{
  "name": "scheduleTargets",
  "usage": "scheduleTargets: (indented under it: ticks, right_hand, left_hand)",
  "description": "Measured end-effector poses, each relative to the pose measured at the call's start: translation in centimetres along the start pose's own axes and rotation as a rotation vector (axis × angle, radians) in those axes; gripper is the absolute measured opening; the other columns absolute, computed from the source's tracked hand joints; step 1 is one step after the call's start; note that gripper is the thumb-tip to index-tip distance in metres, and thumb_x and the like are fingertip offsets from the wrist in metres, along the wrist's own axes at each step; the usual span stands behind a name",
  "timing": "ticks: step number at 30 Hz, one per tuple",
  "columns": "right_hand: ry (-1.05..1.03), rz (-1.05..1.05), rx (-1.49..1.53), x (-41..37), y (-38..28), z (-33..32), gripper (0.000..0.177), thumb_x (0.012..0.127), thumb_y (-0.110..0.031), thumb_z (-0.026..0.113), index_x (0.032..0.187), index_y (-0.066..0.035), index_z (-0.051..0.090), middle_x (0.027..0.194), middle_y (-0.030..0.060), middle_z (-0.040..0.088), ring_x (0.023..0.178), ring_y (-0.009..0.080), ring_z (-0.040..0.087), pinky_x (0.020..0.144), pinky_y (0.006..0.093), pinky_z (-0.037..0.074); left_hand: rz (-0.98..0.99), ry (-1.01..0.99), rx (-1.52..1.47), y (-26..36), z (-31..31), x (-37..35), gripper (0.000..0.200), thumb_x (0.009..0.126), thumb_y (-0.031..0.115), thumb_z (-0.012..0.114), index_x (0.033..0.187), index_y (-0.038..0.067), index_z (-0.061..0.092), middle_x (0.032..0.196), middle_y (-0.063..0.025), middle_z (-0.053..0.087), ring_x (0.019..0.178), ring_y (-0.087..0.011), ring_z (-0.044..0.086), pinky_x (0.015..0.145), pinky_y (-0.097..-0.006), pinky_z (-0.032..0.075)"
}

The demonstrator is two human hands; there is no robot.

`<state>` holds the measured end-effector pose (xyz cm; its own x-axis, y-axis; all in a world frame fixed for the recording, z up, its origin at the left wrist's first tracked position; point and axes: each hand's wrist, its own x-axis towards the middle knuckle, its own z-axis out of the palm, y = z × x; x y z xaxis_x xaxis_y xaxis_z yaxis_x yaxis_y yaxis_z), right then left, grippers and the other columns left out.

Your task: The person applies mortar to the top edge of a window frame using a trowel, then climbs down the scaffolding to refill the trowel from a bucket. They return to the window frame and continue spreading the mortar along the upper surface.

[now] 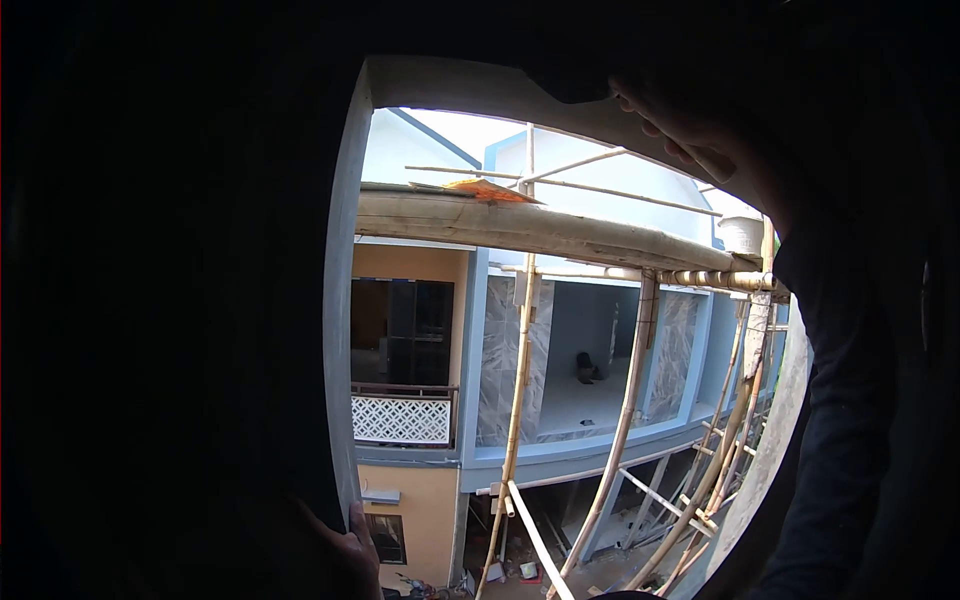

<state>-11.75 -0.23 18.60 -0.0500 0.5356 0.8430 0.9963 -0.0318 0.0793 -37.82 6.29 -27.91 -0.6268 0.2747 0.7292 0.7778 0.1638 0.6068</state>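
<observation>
My left hand (357, 552) is low at the left, closed around the bottom part of the opening's left edge (341, 330). Much of that hand is lost in the dark. Raised at the upper right, my right hand (680, 130) is just under the top of the opening (450, 82). Its fingers are curled, and a pale blunt-ended piece shows at its lower side. A dark shape beside the fingertips stands out against the top of the opening. Shadow hides what the hand holds. A dark sleeve (850, 400) runs down the right side.
Outside stands bamboo scaffolding, with a thick horizontal beam (560, 228) and upright poles (521, 370). An orange sheet (490, 190) lies on the beam, and a whitish bucket (741, 235) stands at its right end. A person (586, 367) is in the facing building. The ground is far below.
</observation>
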Motion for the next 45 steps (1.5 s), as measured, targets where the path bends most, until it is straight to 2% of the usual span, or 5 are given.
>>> scheduleTargets:
  ticks: [3,8,22,35,45]
  right_hand:
    - [0.347,-0.216,0.403,4.0,8.4,3.3,0.023,0.093,-0.030,0.059,0.100,-0.008,0.060,0.077,0.0116,0.066,0.065,0.0216,0.067,0.059,0.0325,0.057]
    - [0.230,0.151,0.473,0.2,9.0,2.8,0.042,0.098,-0.044,0.043,0.101,-0.004,0.057,0.065,0.0087,0.059,0.043,0.0152,0.055,0.042,0.0299,0.049]
    - [-0.074,-0.033,0.868,2.3,17.2,8.2,0.051,0.098,-0.052,0.035,0.097,-0.004,0.052,0.063,0.0067,0.055,0.041,0.0155,0.056,0.039,0.0321,0.050]
    - [-0.229,-0.070,0.781,-3.7,-6.1,4.2,0.053,0.097,-0.052,0.035,0.104,-0.002,0.050,0.071,0.0083,0.059,0.048,0.0186,0.062,0.047,0.0296,0.056]
    - [-0.028,-0.271,0.538,-3.3,6.6,5.7,0.046,0.096,-0.049,0.043,0.101,-0.004,0.050,0.074,0.0116,0.061,0.049,0.0199,0.063,0.044,0.0317,0.054]
  left_hand:
    - [-0.009,0.005,0.039,0.1,0.1,0.0,0.080,0.087,0.028,0.065,0.146,0.000,0.018,0.146,-0.0259,0.028,0.135,-0.0414,0.031,0.112,-0.0476,0.026]
    - [-0.062,-0.040,0.031,0.7,0.0,0.2,0.080,0.088,0.027,0.064,0.146,0.000,0.017,0.146,-0.0275,0.029,0.136,-0.0419,0.029,0.113,-0.0477,0.025]
    - [0.013,0.052,0.150,-0.1,0.3,-0.2,0.084,0.084,0.031,0.069,0.147,0.004,0.019,0.146,-0.0229,0.032,0.134,-0.0380,0.036,0.111,-0.0469,0.030]
    - [0.012,0.029,0.123,0.1,0.3,0.5,0.085,0.085,0.028,0.067,0.148,0.005,0.014,0.146,-0.0231,0.031,0.134,-0.0388,0.035,0.112,-0.0483,0.029]
    - [0.121,0.195,0.080,-1.2,1.9,0.7,0.088,0.077,0.029,0.075,0.145,0.001,0.025,0.142,-0.0262,0.035,0.129,-0.0427,0.037,0.108,-0.0523,0.028]
